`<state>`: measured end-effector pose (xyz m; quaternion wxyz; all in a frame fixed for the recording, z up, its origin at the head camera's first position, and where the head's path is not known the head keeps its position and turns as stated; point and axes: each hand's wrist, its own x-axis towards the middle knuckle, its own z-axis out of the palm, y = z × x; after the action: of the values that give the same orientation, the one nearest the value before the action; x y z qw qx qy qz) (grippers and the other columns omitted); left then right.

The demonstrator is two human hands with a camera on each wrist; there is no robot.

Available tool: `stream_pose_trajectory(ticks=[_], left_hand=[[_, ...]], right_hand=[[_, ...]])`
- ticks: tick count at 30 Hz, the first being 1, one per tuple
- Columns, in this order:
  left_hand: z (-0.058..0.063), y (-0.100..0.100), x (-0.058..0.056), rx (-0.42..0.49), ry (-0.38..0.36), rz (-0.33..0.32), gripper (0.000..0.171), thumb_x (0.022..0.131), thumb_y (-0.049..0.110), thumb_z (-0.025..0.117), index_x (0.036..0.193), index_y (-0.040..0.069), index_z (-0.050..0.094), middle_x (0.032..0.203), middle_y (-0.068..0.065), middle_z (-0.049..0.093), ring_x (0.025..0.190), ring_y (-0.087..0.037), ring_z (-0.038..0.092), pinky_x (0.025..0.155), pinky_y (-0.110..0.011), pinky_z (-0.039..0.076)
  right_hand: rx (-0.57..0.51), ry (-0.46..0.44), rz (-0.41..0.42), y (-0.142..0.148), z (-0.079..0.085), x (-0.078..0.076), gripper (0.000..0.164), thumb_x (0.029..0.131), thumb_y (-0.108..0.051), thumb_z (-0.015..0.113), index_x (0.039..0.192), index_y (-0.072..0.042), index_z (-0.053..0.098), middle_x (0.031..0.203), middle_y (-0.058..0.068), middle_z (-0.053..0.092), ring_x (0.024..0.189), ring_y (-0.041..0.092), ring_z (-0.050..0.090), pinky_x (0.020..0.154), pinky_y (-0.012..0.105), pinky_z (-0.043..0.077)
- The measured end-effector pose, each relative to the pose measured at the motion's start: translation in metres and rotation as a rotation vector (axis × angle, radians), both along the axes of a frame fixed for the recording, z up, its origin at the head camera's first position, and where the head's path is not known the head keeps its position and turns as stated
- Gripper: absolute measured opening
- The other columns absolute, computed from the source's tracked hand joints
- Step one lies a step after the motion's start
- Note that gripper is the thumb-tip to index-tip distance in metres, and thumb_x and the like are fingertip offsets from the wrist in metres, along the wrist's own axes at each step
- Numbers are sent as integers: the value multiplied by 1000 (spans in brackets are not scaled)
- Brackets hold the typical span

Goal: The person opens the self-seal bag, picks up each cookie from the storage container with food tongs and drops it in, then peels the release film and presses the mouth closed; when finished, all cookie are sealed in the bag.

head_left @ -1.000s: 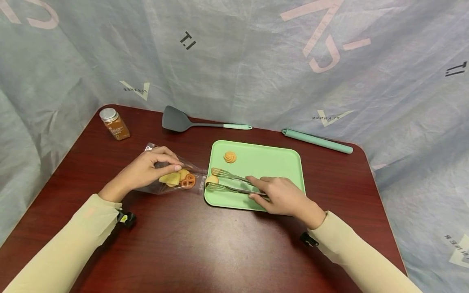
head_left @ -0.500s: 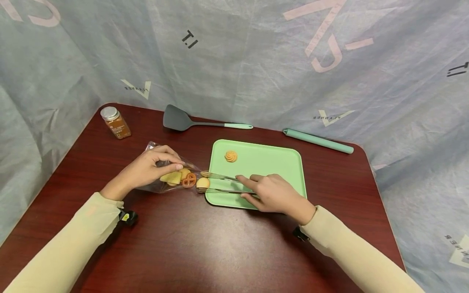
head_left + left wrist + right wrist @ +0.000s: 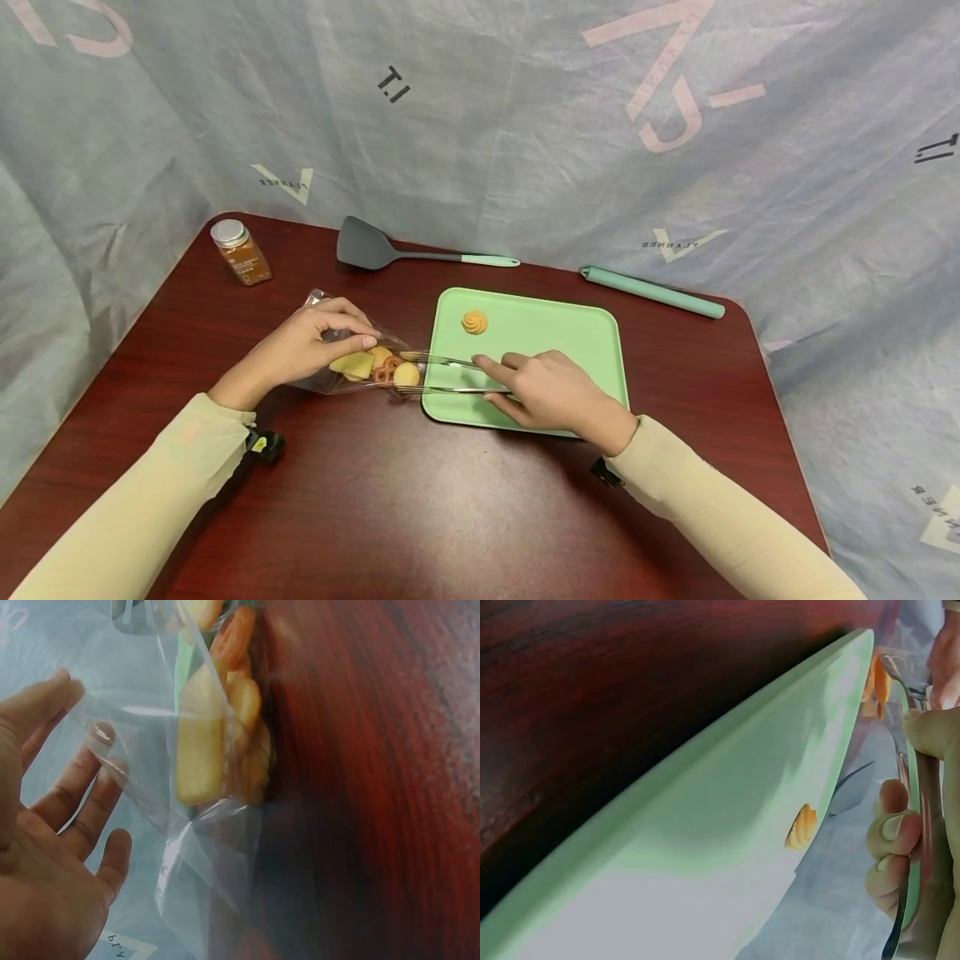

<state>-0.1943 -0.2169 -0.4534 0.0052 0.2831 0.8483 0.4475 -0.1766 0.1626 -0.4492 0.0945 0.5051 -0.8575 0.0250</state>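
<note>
My left hand (image 3: 311, 342) pinches the upper film of a clear zip bag (image 3: 187, 862) lying left of the tray, lifting it. Inside are a yellow wedge-shaped cookie (image 3: 199, 750), a pretzel (image 3: 384, 372) and other cookies. With my right hand (image 3: 558, 392) I grip metal tongs (image 3: 461, 389), their fork-like tips reaching left past the tray edge into the bag's mouth. Between those tips sits a round pale cookie (image 3: 407, 374), beside the pretzel. On the green tray (image 3: 555, 325) lies one swirl cookie (image 3: 474, 322), also seen in the right wrist view.
Along the table's back edge lie a grey spatula (image 3: 363, 244) with a mint handle and a teal rod-shaped tool (image 3: 652, 292). A spice jar (image 3: 243, 254) with a silver lid stands at the back left. Grey cloth (image 3: 480, 125) hangs behind the table.
My right hand has moved left with the tongs, carrying the round cookie from the tray's left edge into the bag beside the pretzel. The left hand keeps its hold on the bag.
</note>
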Motion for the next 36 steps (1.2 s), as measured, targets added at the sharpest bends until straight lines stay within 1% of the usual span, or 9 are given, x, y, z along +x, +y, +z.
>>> stream_pose_trajectory(ticks=[6,11,15,21,28,33,36], left_hand=[[-1,2,0,13,-2,-13,9,95,15,75,102,15,81,105,3,66,99,-14,60,80,-37,49],[0,2,0,0,9,-20,9,95,16,75,102,17,81,105,2,65,98,-15,60,78,-41,49],[1,2,0,-13,21,-22,9,95,16,75,101,14,81,105,3,66,98,-14,60,77,-40,49],[2,2,1,-18,12,-14,8,94,16,76,101,15,81,104,5,66,98,-13,61,78,-40,50],[2,3,0,-5,21,-29,8,95,14,75,101,15,81,104,4,66,97,-14,61,78,-39,49],[3,3,0,-4,4,-27,9,95,14,75,101,15,81,104,2,65,100,-15,60,80,-40,49],[2,3,0,0,1,-20,8,95,13,75,100,14,81,104,1,66,100,-16,60,81,-37,49]], right_hand=[[-10,-13,10,2,0,0,46,99,-37,64,137,-11,62,73,-6,48,42,8,32,42,30,35],[-18,-66,35,1,0,-9,46,99,-37,64,137,-11,63,73,-7,49,44,6,35,42,28,36],[-29,-96,57,-1,1,-18,45,100,-37,65,136,-10,63,73,-7,50,44,6,36,42,27,35],[-38,-78,75,-6,3,-22,44,100,-37,63,136,-11,63,72,-8,48,43,6,33,41,26,32],[-36,-51,98,-10,5,-24,45,99,-38,65,135,-11,63,73,-8,48,43,5,31,41,26,31],[-25,-26,87,-12,7,-26,49,99,-40,64,138,-11,60,77,-6,52,44,7,35,42,28,34],[-15,-16,69,-9,7,-27,53,99,-43,63,141,-11,58,79,-5,53,45,8,36,43,29,35]])
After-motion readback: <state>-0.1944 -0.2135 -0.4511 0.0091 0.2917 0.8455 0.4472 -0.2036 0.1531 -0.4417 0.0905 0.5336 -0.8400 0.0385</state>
